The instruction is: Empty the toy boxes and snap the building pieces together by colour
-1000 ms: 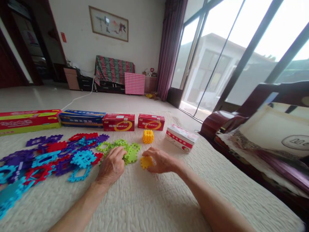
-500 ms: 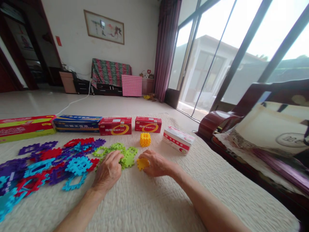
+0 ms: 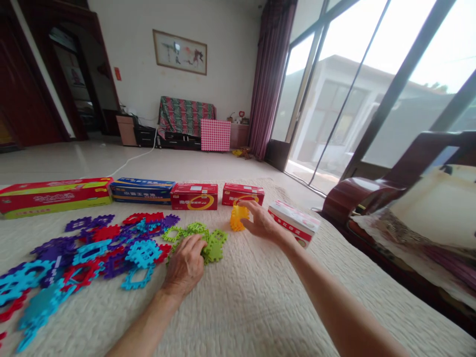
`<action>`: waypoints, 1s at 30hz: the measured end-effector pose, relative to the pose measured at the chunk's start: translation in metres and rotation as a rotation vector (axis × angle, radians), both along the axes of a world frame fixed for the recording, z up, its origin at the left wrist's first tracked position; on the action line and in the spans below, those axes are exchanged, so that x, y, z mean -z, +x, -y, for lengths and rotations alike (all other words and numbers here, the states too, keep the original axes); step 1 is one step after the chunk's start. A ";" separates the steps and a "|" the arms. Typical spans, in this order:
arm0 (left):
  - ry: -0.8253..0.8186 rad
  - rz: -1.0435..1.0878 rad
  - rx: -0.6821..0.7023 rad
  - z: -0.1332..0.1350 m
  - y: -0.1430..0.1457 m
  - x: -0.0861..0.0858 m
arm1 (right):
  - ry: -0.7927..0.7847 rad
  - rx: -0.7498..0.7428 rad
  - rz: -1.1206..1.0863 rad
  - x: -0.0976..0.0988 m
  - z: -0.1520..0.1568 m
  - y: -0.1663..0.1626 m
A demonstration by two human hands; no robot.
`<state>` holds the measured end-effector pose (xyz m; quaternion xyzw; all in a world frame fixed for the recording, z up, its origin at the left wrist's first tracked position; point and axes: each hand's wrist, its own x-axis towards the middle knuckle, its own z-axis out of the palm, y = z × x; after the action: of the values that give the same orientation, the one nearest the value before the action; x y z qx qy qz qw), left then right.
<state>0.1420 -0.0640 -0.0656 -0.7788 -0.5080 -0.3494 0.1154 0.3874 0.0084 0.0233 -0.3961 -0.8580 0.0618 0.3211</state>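
My left hand (image 3: 186,263) is curled over a pile of green plastic interlocking pieces (image 3: 214,248), and its fingertips are partly hidden among them. My right hand (image 3: 262,221) has its thumb and fingers around the right side of yellow interlocking pieces (image 3: 238,219), which stand together in front of a small red box. How many yellow pieces it grips is hard to see. Left of the green pile, blue pieces (image 3: 143,254), red pieces (image 3: 106,233) and purple pieces (image 3: 55,250) lie in a loose, overlapping spread.
A row of boxes runs behind the pieces: a red and yellow one (image 3: 55,197), a blue one (image 3: 143,192), and red ones (image 3: 194,197). A white and red box (image 3: 293,223) stands beside my right forearm. Everything lies on a cream quilted mat (image 3: 230,312). A wooden sofa (image 3: 353,198) is at the right.
My right hand has carried a yellow piece forward from the mat to the standing yellow pieces. My left hand stays at the green pile. The view has turned slightly left.
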 end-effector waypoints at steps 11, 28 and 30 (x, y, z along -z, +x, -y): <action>-0.023 0.029 0.000 0.000 0.001 0.000 | 0.109 -0.007 -0.076 0.015 -0.024 -0.003; -0.045 0.084 -0.012 0.009 0.002 -0.010 | -0.110 -0.106 0.036 0.069 0.050 -0.070; -0.050 0.092 -0.003 0.010 0.003 -0.012 | -0.143 -0.091 0.016 0.070 0.048 -0.072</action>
<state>0.1447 -0.0744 -0.0538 -0.7637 -0.5226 -0.3718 0.0733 0.3152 -0.0395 -0.0468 -0.3794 -0.8710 0.1342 0.2818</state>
